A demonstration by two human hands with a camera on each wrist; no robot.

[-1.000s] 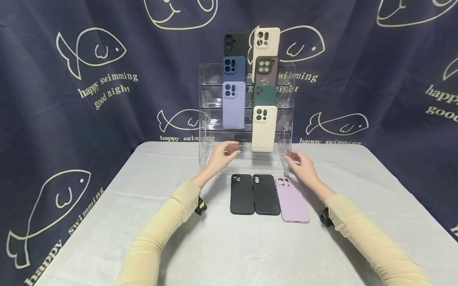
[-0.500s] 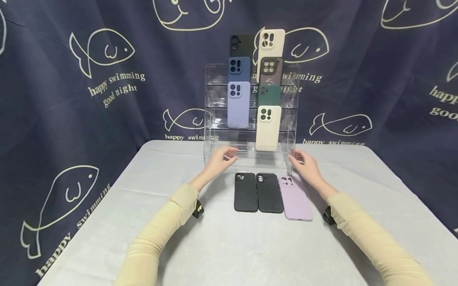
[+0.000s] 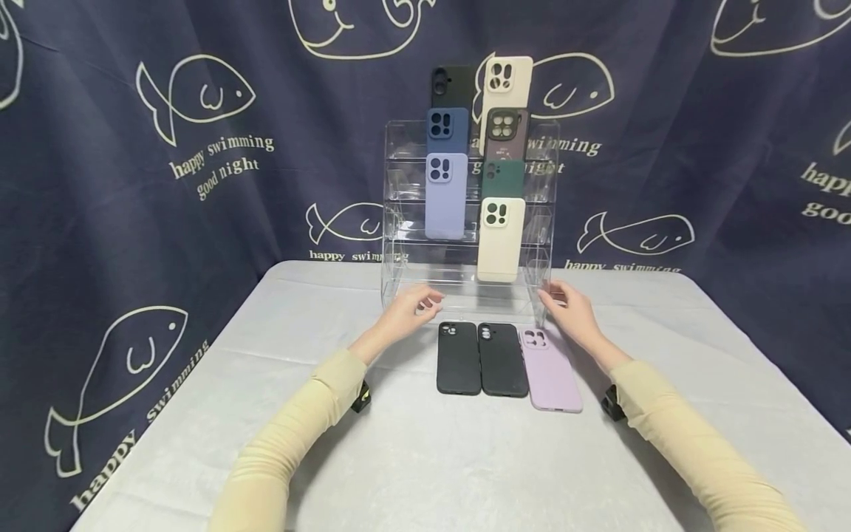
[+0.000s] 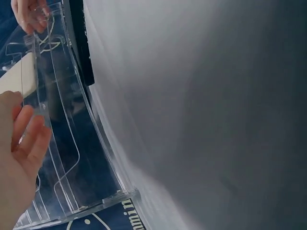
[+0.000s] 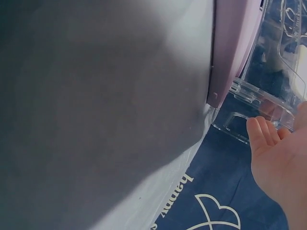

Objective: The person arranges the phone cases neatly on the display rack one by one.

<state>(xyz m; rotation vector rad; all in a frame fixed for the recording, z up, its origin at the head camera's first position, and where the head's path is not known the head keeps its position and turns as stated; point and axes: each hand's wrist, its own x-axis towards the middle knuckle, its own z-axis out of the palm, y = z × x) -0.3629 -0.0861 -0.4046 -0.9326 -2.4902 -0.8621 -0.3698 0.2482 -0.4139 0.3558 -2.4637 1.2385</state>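
Note:
A clear tiered display stand (image 3: 459,255) holds several phone cases. My left hand (image 3: 407,312) hovers low before its front left part, fingers loosely bent and nothing in them. At the stand's lower right side is my right hand (image 3: 573,314), its fingertips right at the clear side panel; in the right wrist view the fingers (image 5: 261,129) lie fairly straight along it. Two black phone cases, a left one (image 3: 459,358) and a right one (image 3: 503,360), and a lilac one (image 3: 553,373) lie in a row on the table before the stand.
On the stand, the left column has black (image 3: 452,85), blue (image 3: 448,129) and periwinkle (image 3: 445,199) cases. The right column has cream, dark-framed, green (image 3: 503,179) and lower cream (image 3: 500,244) ones. A white cloth covers the table (image 3: 425,465); a navy fish-print curtain (image 3: 319,133) hangs behind.
My left hand has drawn down and toward me, away from the stand's front. My right hand stays at the stand's side. The head view has shifted slightly; the cases keep their places.

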